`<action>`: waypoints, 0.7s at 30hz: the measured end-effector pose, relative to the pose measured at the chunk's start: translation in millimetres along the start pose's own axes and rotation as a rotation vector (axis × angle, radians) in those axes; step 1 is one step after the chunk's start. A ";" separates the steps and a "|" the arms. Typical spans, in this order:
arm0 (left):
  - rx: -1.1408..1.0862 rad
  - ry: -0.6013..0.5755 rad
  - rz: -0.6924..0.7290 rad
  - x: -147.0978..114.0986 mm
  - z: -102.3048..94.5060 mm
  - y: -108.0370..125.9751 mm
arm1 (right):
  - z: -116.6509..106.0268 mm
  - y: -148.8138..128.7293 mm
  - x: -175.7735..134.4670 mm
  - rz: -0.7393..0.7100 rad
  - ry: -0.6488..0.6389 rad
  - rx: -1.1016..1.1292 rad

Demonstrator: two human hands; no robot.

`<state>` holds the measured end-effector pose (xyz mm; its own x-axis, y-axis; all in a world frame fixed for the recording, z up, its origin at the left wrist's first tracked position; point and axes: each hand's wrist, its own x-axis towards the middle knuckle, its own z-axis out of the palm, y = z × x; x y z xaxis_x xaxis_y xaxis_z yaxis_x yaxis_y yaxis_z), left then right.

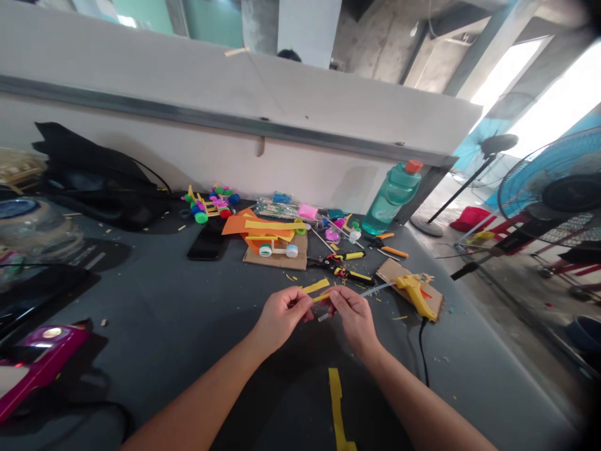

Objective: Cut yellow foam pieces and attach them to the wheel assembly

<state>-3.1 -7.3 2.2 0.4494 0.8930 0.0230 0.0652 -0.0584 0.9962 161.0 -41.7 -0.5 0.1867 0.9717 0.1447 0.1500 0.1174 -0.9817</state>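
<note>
Between my two hands is a narrow yellow strip point(321, 297), pinched at its left end by my left hand point(283, 311) and at its right end by my right hand point(353, 315). Both hands are closed, just above the dark tabletop. Behind them lies another yellow strip point(317, 285). A longer yellow piece with an uneven edge point(336, 401) is at the table's near side. To the right, a yellow glue gun point(416, 294) rests on a piece of cardboard point(440, 299), a pale glue stick point(378, 289) beside it.
Farther back are a small wheeled model point(278, 250) on cardboard, orange sheets point(235, 225), yellow-black pliers point(350, 274), orange-handled cutters point(393, 252) and a black phone point(206, 242). A teal bottle point(390, 199) stands near the wall. A magenta device point(44, 360) sits at left.
</note>
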 end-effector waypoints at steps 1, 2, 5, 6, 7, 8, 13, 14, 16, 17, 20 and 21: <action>-0.045 0.002 -0.015 0.6 0.5 -1.5 | 0.1 -0.3 -0.3 -0.008 -0.003 -0.018; -0.093 0.002 -0.035 1.1 1.0 -2.8 | 0.1 -0.6 -0.8 -0.019 -0.005 -0.045; -0.153 -0.033 -0.059 1.7 1.5 -4.1 | 0.2 -2.2 -3.0 -0.053 -0.008 -0.150; -0.134 -0.056 -0.052 1.6 1.4 -3.5 | 0.3 -2.8 -3.9 -0.064 -0.011 -0.184; -0.102 -0.076 -0.042 1.3 1.1 -2.6 | 0.6 -3.5 -4.8 -0.077 -0.017 -0.213; -0.068 -0.088 -0.035 1.1 0.8 -1.5 | 1.0 -4.2 -5.5 -0.091 -0.026 -0.236; -0.079 -0.075 -0.062 1.2 0.5 1.3 | 2.5 -7.3 -6.6 -0.135 -0.055 -0.298; -0.122 -0.080 -0.071 1.5 0.6 0.9 | 2.6 -7.6 -6.4 -0.138 -0.055 -0.301; -0.212 -0.096 -0.092 2.1 0.9 -0.4 | 2.6 -7.8 -5.9 -0.140 -0.050 -0.296; -0.252 -0.104 -0.104 2.3 1.0 -1.0 | 2.5 -7.8 -5.7 -0.140 -0.049 -0.291; -0.331 -0.114 -0.140 2.5 1.0 -2.4 | 2.4 -7.1 -5.7 -0.146 -0.040 -0.272; -0.344 -0.115 -0.150 2.5 0.9 -2.8 | 2.4 -6.8 -5.8 -0.147 -0.040 -0.266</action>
<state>-1.3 -5.3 -0.6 0.5560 0.8232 -0.1148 -0.1562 0.2391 0.9583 156.6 -47.6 5.0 0.1062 0.9563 0.2725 0.4228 0.2047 -0.8828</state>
